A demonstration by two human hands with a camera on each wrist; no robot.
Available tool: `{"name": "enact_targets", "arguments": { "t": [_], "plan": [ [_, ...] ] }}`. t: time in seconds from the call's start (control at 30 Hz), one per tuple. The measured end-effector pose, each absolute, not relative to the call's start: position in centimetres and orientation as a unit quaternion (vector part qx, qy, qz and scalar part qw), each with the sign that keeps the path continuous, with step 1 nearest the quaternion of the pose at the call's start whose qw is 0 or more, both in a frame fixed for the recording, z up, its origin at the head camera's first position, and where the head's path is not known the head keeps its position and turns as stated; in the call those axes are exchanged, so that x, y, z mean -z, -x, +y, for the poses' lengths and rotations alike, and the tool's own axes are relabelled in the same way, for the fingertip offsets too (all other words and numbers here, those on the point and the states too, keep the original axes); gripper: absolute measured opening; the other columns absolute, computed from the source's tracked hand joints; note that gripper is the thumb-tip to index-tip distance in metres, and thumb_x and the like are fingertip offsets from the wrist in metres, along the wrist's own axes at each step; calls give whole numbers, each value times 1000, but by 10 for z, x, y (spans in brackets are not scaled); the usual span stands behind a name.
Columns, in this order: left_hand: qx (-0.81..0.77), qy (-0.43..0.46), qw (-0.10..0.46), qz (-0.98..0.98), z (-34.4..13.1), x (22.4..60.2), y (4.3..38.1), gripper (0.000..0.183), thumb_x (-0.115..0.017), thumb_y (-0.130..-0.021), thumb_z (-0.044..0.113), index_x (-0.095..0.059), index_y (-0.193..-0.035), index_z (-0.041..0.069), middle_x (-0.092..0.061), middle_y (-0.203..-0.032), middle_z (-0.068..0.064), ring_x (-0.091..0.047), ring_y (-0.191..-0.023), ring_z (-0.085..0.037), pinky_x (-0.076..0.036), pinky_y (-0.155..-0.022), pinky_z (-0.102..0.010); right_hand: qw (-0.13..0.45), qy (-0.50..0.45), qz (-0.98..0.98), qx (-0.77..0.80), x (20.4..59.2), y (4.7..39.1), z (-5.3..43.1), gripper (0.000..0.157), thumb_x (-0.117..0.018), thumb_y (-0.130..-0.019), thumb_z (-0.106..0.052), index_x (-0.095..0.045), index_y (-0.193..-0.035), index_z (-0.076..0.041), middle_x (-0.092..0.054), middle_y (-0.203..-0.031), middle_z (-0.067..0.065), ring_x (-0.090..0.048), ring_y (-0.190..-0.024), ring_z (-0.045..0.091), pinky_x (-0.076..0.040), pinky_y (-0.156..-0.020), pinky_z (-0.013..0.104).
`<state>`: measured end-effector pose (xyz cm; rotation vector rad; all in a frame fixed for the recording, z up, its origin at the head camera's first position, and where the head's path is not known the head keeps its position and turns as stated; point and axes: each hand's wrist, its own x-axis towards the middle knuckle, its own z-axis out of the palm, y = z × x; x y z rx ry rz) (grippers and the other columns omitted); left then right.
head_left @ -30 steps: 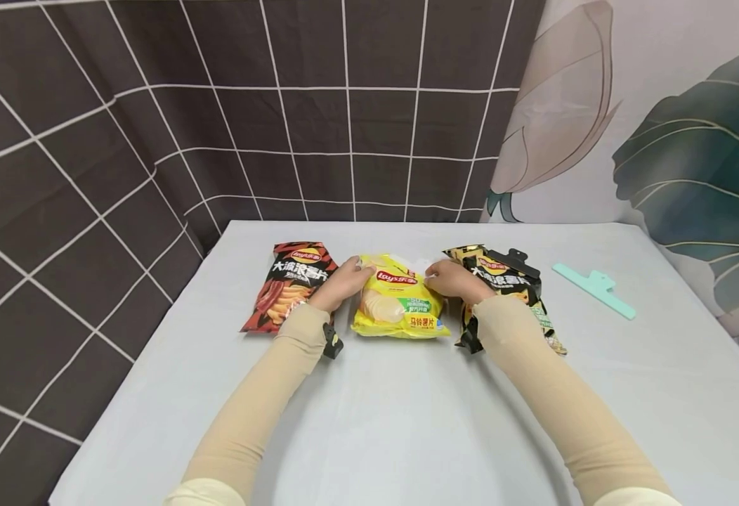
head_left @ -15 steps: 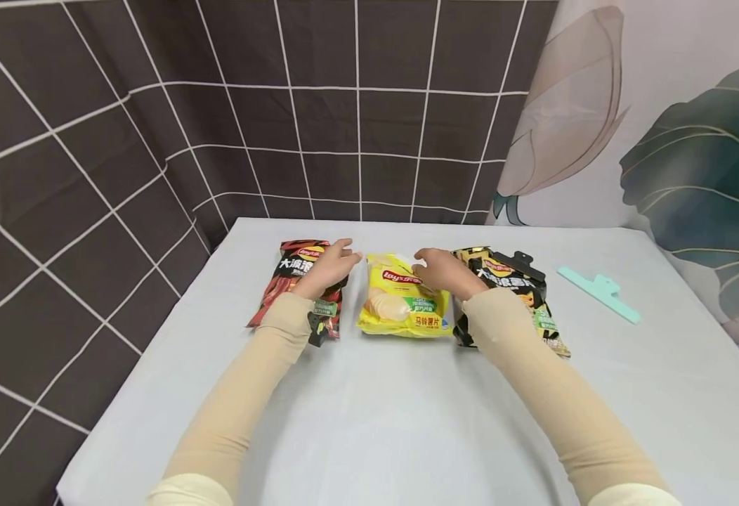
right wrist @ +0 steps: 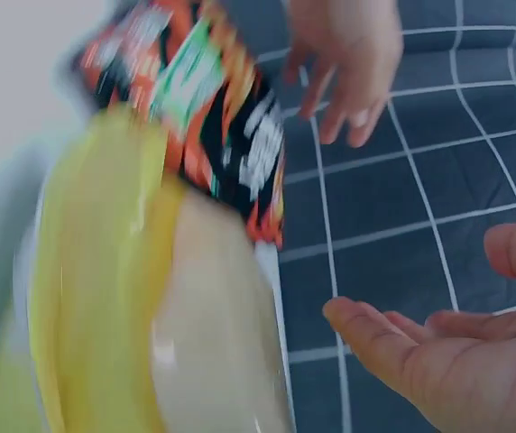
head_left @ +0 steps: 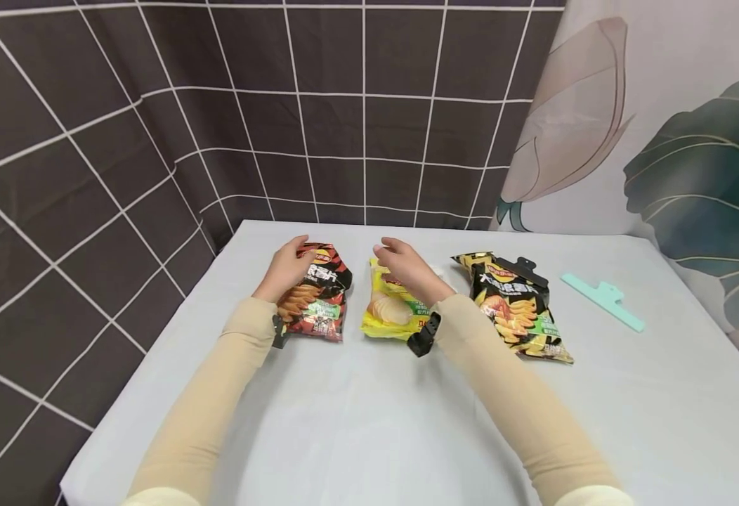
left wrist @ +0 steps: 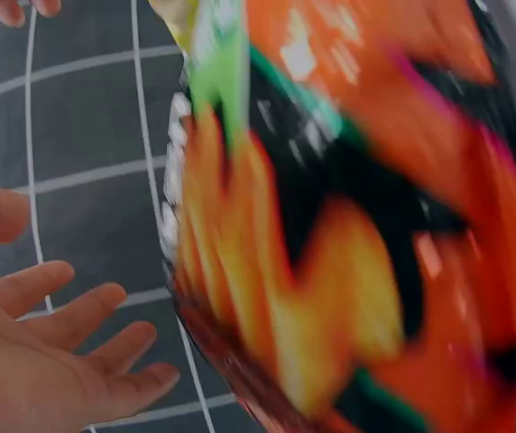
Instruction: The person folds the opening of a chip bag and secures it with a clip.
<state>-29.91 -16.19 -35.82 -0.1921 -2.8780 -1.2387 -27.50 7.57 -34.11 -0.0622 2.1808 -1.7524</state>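
Observation:
In the head view my left hand hovers over the left side of a red and black bag of chips, fingers spread and holding nothing. The left wrist view shows that hand with loose, parted fingers beside the same bag, blurred there. My right hand is over the top right part of a yellow bag of chips, partly covering its logo. Relaxed fingers show on the right hand in the right wrist view, apart from the yellow bag.
To the right lies a black and gold bag of chips with a black bag clip across its top. Farther right is a mint green bag clip. A dark gridded cloth hangs behind the white table.
Both hands have let go of the yellow bag and moved left. The left hand has gone over to the red bag, while the right has passed across the yellow bag's top.

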Motion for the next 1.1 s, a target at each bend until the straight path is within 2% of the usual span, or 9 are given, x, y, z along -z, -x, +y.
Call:
{"name": "enact_targets", "arguments": {
  "t": [0.1, 0.3, 0.43, 0.57, 0.73, 0.8, 0.97, 1.1],
  "plan": [
    [390, 33, -5, -920, -178, 362, 301, 57, -43, -100, 24, -28, -149, -1, -32, -152, -25, -30, -141, -39, -26, -116, -49, 201, -17, 701, 684, 344, 276, 63, 60, -43, -103, -28, -16, -154, -9, -27, -157, 12, -32, -142, 30, -37, -111, 44],
    [394, -21, -42, -918, -202, 367, 302, 63, -37, -102, 29, -17, -151, -4, -24, -153, -30, -26, -141, -43, -25, -116, -51, 237, -97, 621, 741, 353, 278, 43, 59, -48, -101, -25, -23, -152, -7, -27, -156, 12, -31, -142, 28, -36, -112, 43],
    [397, -49, -73, -914, -210, 370, 302, 69, -33, -102, 36, -10, -152, -5, -22, -152, -33, -24, -142, -44, -23, -116, -52, 249, -130, 573, 770, 360, 278, 30, 57, -47, -101, -22, -24, -152, -6, -19, -159, 14, -22, -146, 30, -27, -116, 47],
    [411, -78, -101, -903, -212, 376, 305, 72, -30, -102, 40, -6, -152, -5, -14, -156, -30, -16, -145, -43, -17, -118, -51, 258, -141, 547, 784, 366, 277, 17, 59, -46, -102, -22, -20, -153, -7, -17, -159, 14, -18, -146, 33, -19, -118, 52],
    [438, -95, -123, -886, -216, 384, 309, 73, -27, -102, 42, -3, -152, -5, -6, -158, -28, -6, -147, -41, -10, -120, -50, 275, -127, 538, 787, 376, 276, 8, 53, -42, -103, -23, -27, -149, -3, -34, -151, 15, -35, -139, 33, -31, -113, 49],
    [444, -96, -132, -881, -217, 387, 311, 73, -26, -102, 42, -3, -152, -6, -5, -158, -28, -6, -147, -41, -9, -120, -50, 276, -132, 540, 784, 380, 276, 6, 54, -42, -103, -23, -24, -149, -2, -38, -147, 17, -40, -135, 32, -36, -110, 47],
    [446, -92, -139, -879, -215, 392, 312, 71, -26, -102, 40, -4, -152, -6, -7, -158, -28, -7, -147, -40, -11, -120, -49, 278, -157, 562, 763, 388, 274, 3, 63, -48, -100, -18, -15, -152, -1, -32, -150, 21, -36, -138, 33, -32, -113, 47],
    [450, -86, -139, -878, -212, 395, 312, 69, -28, -102, 36, -6, -151, -7, -10, -157, -28, -12, -146, -40, -14, -119, -49, 285, -153, 566, 758, 393, 273, 1, 62, -49, -99, -15, -19, -151, -2, -37, -147, 21, -40, -135, 32, -35, -111, 46]
  ]
}}
